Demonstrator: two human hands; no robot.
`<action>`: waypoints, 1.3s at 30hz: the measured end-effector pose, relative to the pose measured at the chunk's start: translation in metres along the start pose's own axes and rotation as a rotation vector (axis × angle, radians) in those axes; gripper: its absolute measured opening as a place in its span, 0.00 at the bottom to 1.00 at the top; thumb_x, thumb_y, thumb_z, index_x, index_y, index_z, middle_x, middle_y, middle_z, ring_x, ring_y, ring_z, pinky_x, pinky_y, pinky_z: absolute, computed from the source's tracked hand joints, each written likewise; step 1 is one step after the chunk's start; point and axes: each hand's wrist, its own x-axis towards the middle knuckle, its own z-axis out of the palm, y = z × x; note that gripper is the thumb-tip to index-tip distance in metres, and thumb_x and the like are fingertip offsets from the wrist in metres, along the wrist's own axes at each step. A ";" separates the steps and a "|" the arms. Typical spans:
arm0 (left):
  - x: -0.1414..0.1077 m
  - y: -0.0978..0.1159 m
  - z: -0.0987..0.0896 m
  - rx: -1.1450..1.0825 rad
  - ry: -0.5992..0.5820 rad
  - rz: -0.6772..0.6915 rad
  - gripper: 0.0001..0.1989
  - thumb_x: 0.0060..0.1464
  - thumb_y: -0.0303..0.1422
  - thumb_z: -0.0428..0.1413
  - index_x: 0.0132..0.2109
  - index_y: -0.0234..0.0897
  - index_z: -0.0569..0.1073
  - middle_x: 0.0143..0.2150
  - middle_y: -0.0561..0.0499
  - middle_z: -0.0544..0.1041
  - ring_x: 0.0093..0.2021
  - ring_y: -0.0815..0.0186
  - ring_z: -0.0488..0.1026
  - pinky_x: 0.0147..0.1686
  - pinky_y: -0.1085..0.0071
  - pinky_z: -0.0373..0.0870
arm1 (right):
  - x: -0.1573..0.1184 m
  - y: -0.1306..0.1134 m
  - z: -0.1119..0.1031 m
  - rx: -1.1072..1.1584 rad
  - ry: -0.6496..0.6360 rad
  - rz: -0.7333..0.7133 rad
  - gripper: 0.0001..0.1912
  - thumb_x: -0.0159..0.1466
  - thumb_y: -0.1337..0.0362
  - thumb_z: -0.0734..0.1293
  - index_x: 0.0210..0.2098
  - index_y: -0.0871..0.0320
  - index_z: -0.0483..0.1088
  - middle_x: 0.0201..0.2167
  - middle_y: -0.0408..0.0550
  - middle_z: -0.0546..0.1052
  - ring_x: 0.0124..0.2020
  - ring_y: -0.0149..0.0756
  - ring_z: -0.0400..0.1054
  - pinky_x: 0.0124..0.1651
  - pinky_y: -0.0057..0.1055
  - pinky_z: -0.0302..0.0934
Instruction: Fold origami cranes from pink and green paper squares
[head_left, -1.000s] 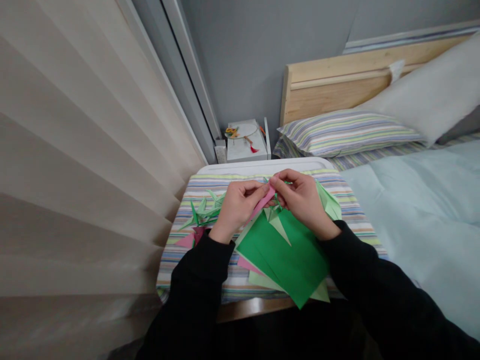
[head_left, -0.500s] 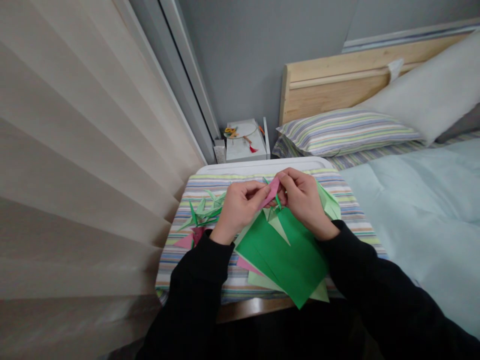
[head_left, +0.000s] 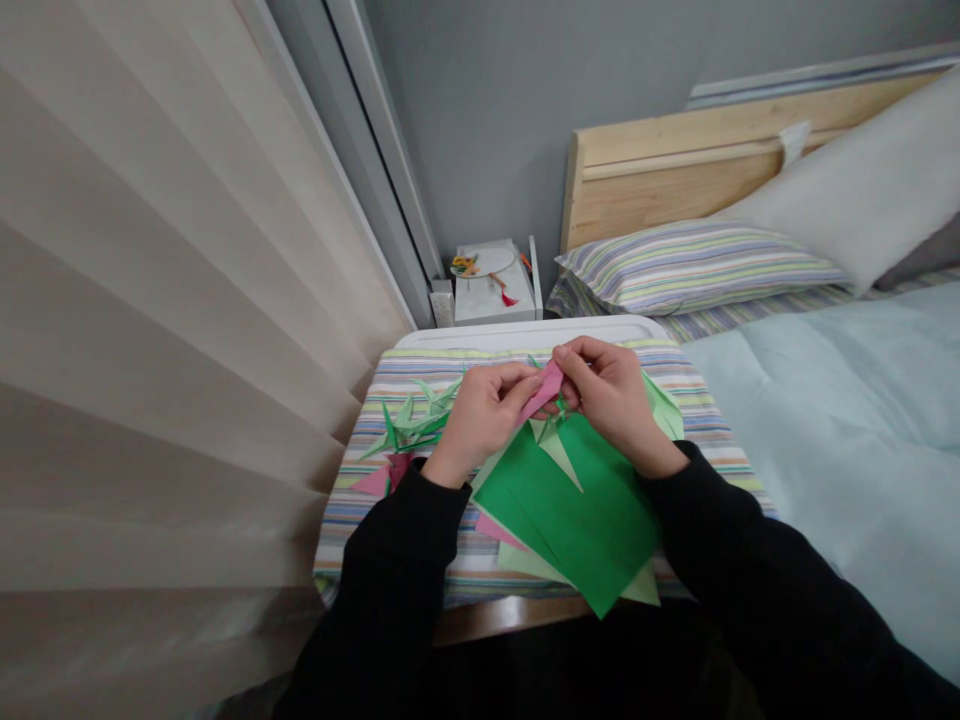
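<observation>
Both hands meet above the middle of the striped cloth, pinching a folded strip of pink origami paper [head_left: 543,392] between their fingers. My left hand [head_left: 484,412] holds its lower end and my right hand [head_left: 611,402] holds the upper end, and part of the strip is hidden by fingers. Just below my wrists lie loose sheets of green origami paper [head_left: 566,512], with a pale green folded piece [head_left: 664,413] next to my right hand. Left of my left hand is a heap of pointed green paper folds [head_left: 411,420], with pink paper triangles [head_left: 377,478] at its near side.
The striped cloth [head_left: 360,530] lies on a white-rimmed board [head_left: 525,333]. A pleated beige curtain [head_left: 165,300] fills the left side. A pale blue duvet [head_left: 847,420] and pillows [head_left: 697,265] lie right; a white box [head_left: 491,285] stands beyond the board.
Both hands and the pink strip have shifted slightly to the right, and the strip looks a little shorter between the fingers. The green sheets and the heap stay in place.
</observation>
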 end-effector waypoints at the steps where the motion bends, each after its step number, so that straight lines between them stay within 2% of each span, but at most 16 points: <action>1: 0.000 0.000 0.000 -0.021 -0.009 -0.004 0.12 0.59 0.38 0.59 0.36 0.33 0.81 0.32 0.48 0.82 0.30 0.64 0.78 0.32 0.71 0.77 | 0.000 0.000 0.000 -0.018 0.009 -0.021 0.19 0.66 0.52 0.68 0.24 0.57 0.68 0.12 0.36 0.63 0.15 0.26 0.54 0.21 0.27 0.48; 10: 0.001 -0.004 -0.004 -0.105 -0.077 -0.010 0.10 0.58 0.32 0.59 0.43 0.35 0.83 0.40 0.46 0.84 0.37 0.61 0.81 0.38 0.68 0.78 | 0.000 0.000 0.000 -0.059 0.071 -0.082 0.22 0.69 0.52 0.66 0.22 0.56 0.67 0.11 0.36 0.62 0.15 0.26 0.54 0.21 0.28 0.48; 14: 0.003 -0.007 -0.006 -0.087 0.021 -0.015 0.09 0.57 0.34 0.61 0.40 0.35 0.83 0.34 0.48 0.83 0.31 0.64 0.78 0.32 0.70 0.76 | 0.003 0.000 -0.002 -0.038 0.090 -0.078 0.23 0.68 0.50 0.67 0.21 0.56 0.66 0.11 0.37 0.62 0.14 0.26 0.54 0.19 0.27 0.48; 17: 0.005 -0.009 -0.007 -0.086 0.121 0.000 0.08 0.55 0.36 0.63 0.37 0.35 0.82 0.29 0.50 0.81 0.28 0.66 0.77 0.29 0.71 0.74 | 0.003 0.000 -0.002 0.053 0.084 -0.037 0.16 0.64 0.50 0.70 0.29 0.56 0.71 0.13 0.35 0.65 0.13 0.25 0.57 0.16 0.25 0.48; 19: 0.005 -0.010 -0.008 -0.055 0.152 0.018 0.07 0.53 0.34 0.64 0.36 0.35 0.83 0.31 0.49 0.83 0.30 0.65 0.78 0.32 0.71 0.75 | 0.002 0.000 -0.002 0.109 0.053 0.017 0.14 0.59 0.53 0.75 0.36 0.55 0.72 0.17 0.34 0.69 0.13 0.26 0.61 0.14 0.24 0.51; 22: 0.004 -0.010 -0.010 -0.073 0.181 -0.005 0.09 0.53 0.36 0.65 0.37 0.35 0.83 0.37 0.46 0.84 0.36 0.63 0.80 0.37 0.69 0.77 | 0.004 0.003 -0.003 0.121 0.039 0.065 0.13 0.55 0.57 0.77 0.33 0.56 0.73 0.17 0.36 0.72 0.13 0.27 0.65 0.15 0.24 0.58; 25: 0.003 -0.009 -0.011 -0.263 0.309 -0.048 0.17 0.60 0.43 0.59 0.48 0.36 0.79 0.44 0.44 0.83 0.37 0.60 0.83 0.39 0.66 0.80 | 0.009 0.008 -0.006 0.173 0.177 0.067 0.13 0.53 0.58 0.78 0.28 0.56 0.72 0.15 0.38 0.74 0.15 0.31 0.70 0.19 0.25 0.66; 27: 0.003 -0.008 -0.010 -0.351 0.379 -0.019 0.22 0.61 0.44 0.58 0.59 0.40 0.72 0.48 0.43 0.81 0.40 0.59 0.83 0.42 0.63 0.81 | 0.012 0.010 -0.007 0.237 0.272 0.081 0.13 0.51 0.59 0.78 0.27 0.56 0.71 0.17 0.40 0.76 0.18 0.33 0.74 0.23 0.27 0.71; 29: 0.002 -0.009 -0.007 -0.311 0.375 0.066 0.31 0.60 0.40 0.61 0.66 0.46 0.62 0.52 0.44 0.80 0.44 0.59 0.83 0.47 0.61 0.80 | 0.012 0.011 -0.006 0.276 0.302 0.099 0.13 0.51 0.60 0.79 0.27 0.56 0.71 0.19 0.41 0.77 0.20 0.35 0.76 0.26 0.29 0.75; 31: 0.002 -0.011 -0.004 -0.203 0.316 0.159 0.36 0.58 0.36 0.63 0.69 0.49 0.57 0.55 0.44 0.79 0.47 0.59 0.82 0.50 0.60 0.79 | 0.010 0.010 -0.003 0.289 0.273 0.113 0.13 0.51 0.61 0.78 0.26 0.57 0.71 0.20 0.42 0.78 0.22 0.36 0.78 0.29 0.30 0.76; 33: 0.003 -0.014 -0.002 -0.093 0.259 0.216 0.29 0.58 0.33 0.62 0.64 0.46 0.65 0.54 0.45 0.80 0.48 0.60 0.82 0.51 0.61 0.78 | 0.007 0.008 0.000 0.300 0.210 0.116 0.13 0.51 0.62 0.79 0.27 0.57 0.71 0.22 0.42 0.78 0.23 0.35 0.78 0.31 0.31 0.77; 35: 0.004 -0.016 -0.001 -0.004 0.249 0.233 0.17 0.58 0.31 0.62 0.54 0.40 0.75 0.49 0.46 0.82 0.47 0.60 0.82 0.52 0.61 0.78 | 0.004 0.005 0.002 0.313 0.148 0.102 0.13 0.50 0.62 0.79 0.28 0.57 0.72 0.23 0.40 0.78 0.23 0.34 0.78 0.32 0.31 0.78; 37: 0.004 -0.017 -0.002 0.051 0.285 0.228 0.08 0.56 0.31 0.63 0.45 0.37 0.80 0.44 0.47 0.84 0.44 0.60 0.82 0.51 0.62 0.78 | 0.003 0.003 0.003 0.310 0.103 0.080 0.12 0.51 0.62 0.79 0.30 0.57 0.73 0.25 0.39 0.78 0.23 0.33 0.77 0.32 0.31 0.78; 39: 0.004 -0.017 -0.003 0.070 0.331 0.217 0.06 0.55 0.30 0.64 0.41 0.36 0.81 0.40 0.48 0.85 0.41 0.61 0.82 0.49 0.63 0.79 | 0.002 0.003 0.003 0.297 0.067 0.064 0.10 0.53 0.63 0.77 0.30 0.57 0.75 0.26 0.40 0.79 0.25 0.33 0.78 0.34 0.32 0.78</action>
